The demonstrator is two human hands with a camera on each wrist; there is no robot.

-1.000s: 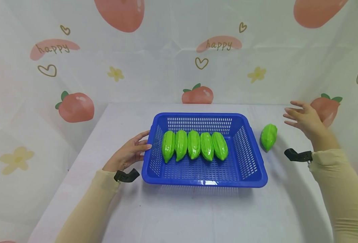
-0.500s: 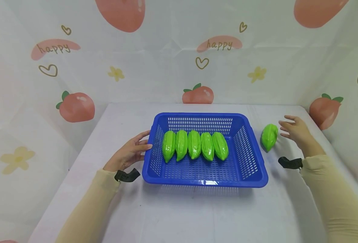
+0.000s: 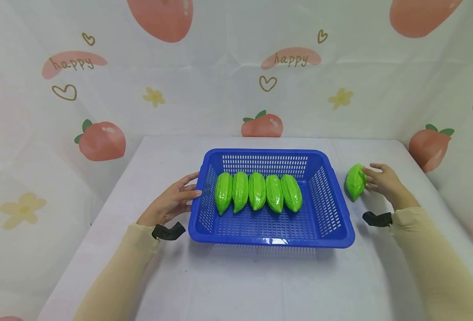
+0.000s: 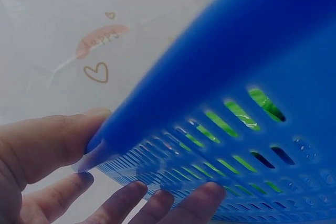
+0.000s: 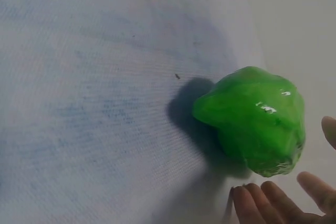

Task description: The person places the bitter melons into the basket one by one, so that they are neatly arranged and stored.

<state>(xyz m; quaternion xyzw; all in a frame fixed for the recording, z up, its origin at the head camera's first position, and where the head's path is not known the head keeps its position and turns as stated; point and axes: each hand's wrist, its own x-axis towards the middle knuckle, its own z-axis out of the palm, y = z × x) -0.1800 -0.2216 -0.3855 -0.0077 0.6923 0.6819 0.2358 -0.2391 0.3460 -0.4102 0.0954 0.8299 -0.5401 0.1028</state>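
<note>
A glossy green ribbed star fruit [image 3: 356,182] lies on the table to the right of the blue plastic basket [image 3: 268,242]. My right hand [image 3: 385,182] is at its right side, with fingertips right at the fruit in the head view. In the right wrist view the star fruit [image 5: 257,119] lies just beyond the spread fingers and thumb. My left hand [image 3: 172,200] holds the basket's left side. In the left wrist view its thumb is over the rim of the basket [image 4: 210,51], and its fingers lie along the outer slotted wall.
Several matching green star fruits [image 3: 256,191] lie side by side in the basket, towards its left and middle. The white table [image 3: 236,285] meets a printed cloth backdrop [image 3: 204,89] at the back, and cloth also hangs at both sides.
My right hand has come down and to the left, from above the table's right edge to the loose star fruit. My left hand and the basket have stayed put.
</note>
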